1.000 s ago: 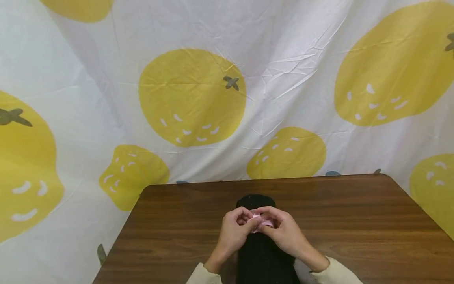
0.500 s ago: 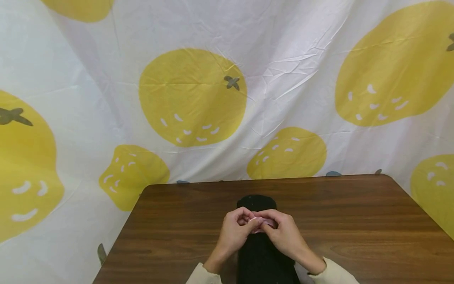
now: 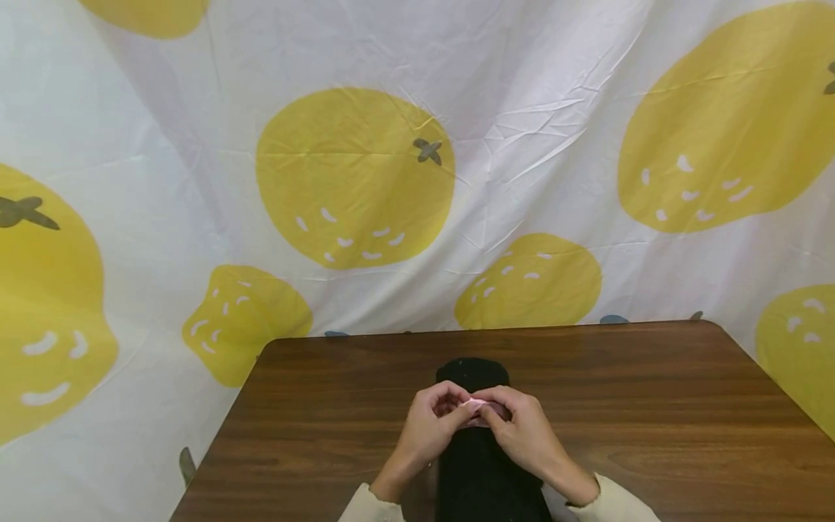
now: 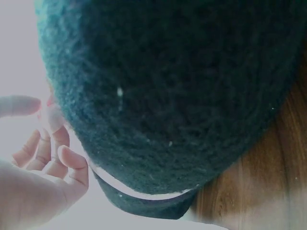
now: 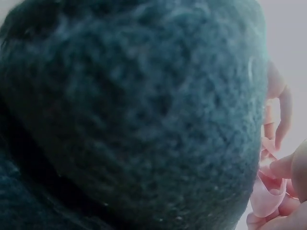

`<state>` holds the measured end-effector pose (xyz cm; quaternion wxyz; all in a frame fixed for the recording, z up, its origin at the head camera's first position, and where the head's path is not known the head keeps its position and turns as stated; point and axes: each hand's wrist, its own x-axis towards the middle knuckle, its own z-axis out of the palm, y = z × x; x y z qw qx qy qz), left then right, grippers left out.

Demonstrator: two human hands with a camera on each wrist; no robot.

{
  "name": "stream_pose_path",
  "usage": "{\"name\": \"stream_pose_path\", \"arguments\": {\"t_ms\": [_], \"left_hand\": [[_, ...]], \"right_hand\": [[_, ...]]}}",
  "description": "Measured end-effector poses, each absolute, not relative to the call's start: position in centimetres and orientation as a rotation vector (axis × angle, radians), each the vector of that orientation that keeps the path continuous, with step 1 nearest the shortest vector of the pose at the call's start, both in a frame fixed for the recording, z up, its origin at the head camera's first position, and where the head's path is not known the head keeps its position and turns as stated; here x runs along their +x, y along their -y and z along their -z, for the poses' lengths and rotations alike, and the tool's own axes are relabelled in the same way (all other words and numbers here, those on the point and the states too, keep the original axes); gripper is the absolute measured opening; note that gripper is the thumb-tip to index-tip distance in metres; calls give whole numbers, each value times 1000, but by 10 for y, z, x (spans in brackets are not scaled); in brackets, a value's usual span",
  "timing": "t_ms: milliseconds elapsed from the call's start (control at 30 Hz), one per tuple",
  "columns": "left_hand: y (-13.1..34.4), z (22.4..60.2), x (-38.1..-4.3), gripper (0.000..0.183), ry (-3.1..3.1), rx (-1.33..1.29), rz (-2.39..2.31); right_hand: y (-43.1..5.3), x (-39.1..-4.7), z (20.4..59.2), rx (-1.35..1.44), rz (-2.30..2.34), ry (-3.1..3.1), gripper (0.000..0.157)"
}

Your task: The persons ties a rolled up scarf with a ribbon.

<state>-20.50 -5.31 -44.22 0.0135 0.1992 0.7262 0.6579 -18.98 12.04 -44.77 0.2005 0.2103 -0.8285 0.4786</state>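
A long, dark fuzzy thing [image 3: 491, 475], rounded at its far end, lies lengthwise on the table. Around it runs a smooth pink ribbon [image 4: 139, 191]. On top of the dark thing both hands meet at the ribbon. My left hand [image 3: 425, 429] pinches the ribbon between thumb and fingertips. From the other side my right hand [image 3: 531, 433] pinches it too, its fingertips close to the left ones. In the right wrist view a loop of pink ribbon [image 5: 265, 199] shows among the fingers. How the ribbon's ends cross is hidden by the fingers.
The brown wood-grain table [image 3: 652, 406] extends to both sides and behind the dark thing. A white cloth [image 3: 378, 43] printed with yellow lemons hangs behind the table. Cream sleeves [image 3: 609, 500] cover the forearms.
The hands have stayed nearly in place over the dark thing. Between the fingertips the pink ribbon has shifted: less of it spreads at the right fingers, and a bit shows bunched at the pinch.
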Motion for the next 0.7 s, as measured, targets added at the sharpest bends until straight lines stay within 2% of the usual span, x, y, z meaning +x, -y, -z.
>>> {"name": "stream_pose_path", "arguments": {"t_ms": [700], "left_hand": [[51, 444, -205, 11, -2344, 580, -2065]], "right_hand": [[-121, -189, 445, 598, -1370, 2380, 17]]}}
